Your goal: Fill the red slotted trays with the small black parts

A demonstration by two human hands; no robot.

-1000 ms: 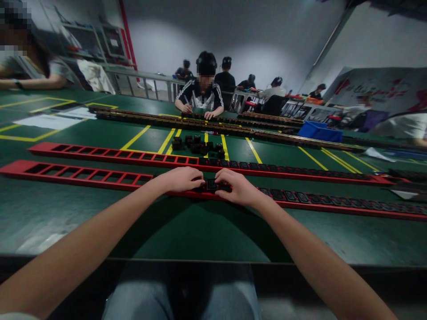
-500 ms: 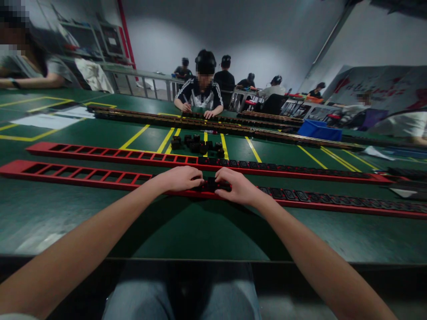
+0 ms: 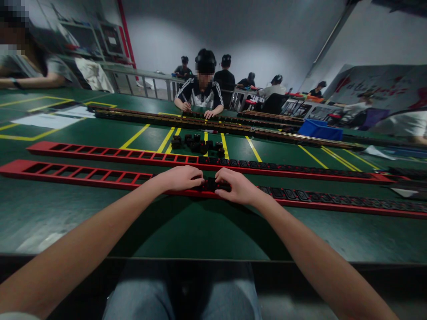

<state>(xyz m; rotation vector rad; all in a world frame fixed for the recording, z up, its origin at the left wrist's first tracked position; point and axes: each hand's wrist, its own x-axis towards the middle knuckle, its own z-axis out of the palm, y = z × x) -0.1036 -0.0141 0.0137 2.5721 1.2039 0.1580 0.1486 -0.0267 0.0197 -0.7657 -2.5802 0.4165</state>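
Two long red slotted frames lie side by side across the table. My left hand (image 3: 183,178) and my right hand (image 3: 235,186) meet over the middle of the near red frame (image 3: 187,193), fingers curled inward. Between their fingertips is a small black square block (image 3: 210,184), seated in or just over a slot; its underside is hidden. Right of my hands, black blocks (image 3: 290,194) fill the near frame's slots, while the visible slots at its left end are open. The far red frame (image 3: 110,154) has a similar row of black blocks on its right half.
Loose black blocks (image 3: 196,144) lie beyond the far frame. Behind them run long dark rails (image 3: 160,120), and a blue bin (image 3: 320,130) stands at right. A co-worker (image 3: 200,91) sits opposite, another person at far left. White papers (image 3: 50,120) lie at left on the green table (image 3: 207,235).
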